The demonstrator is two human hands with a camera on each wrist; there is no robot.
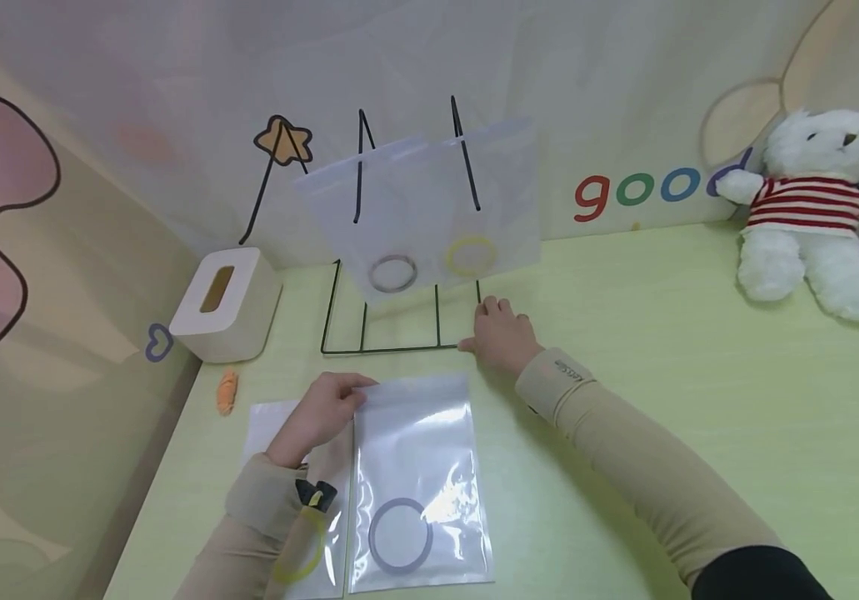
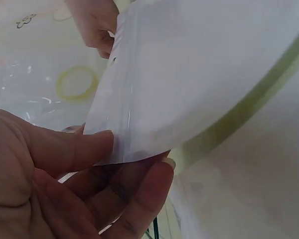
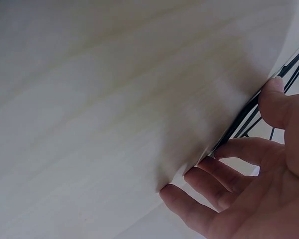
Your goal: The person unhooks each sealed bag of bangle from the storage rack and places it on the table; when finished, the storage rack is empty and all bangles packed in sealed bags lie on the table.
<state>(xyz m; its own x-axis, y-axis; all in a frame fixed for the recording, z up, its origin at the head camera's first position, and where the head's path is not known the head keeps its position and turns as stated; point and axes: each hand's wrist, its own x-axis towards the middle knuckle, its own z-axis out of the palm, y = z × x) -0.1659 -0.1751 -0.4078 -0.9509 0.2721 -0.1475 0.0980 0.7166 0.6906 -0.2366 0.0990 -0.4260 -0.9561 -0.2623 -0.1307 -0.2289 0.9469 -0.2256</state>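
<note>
My left hand [image 1: 330, 412] pinches the top left corner of a clear zip bag [image 1: 414, 442] with a greyish-purple ring printed low on it. In the left wrist view, thumb and fingers hold the edge of the bag [image 2: 159, 74] beside its zip strip. Under my left forearm lies a second zip bag [image 1: 335, 467] with a yellow ring, partly hidden. At the front right corner of a black wire rack [image 1: 392, 350], my right hand [image 1: 504, 337] grips the base, thumb on the wire [image 3: 239, 117] and other fingertips down at the tabletop.
Two clear bags hang from the rack's upright hooks, one with a grey ring [image 1: 393, 273], one with a yellow ring [image 1: 471, 256]. A white tissue box [image 1: 242, 308] and a small orange object [image 1: 227, 392] are at left. A white teddy bear [image 1: 819, 217] sits at the back right.
</note>
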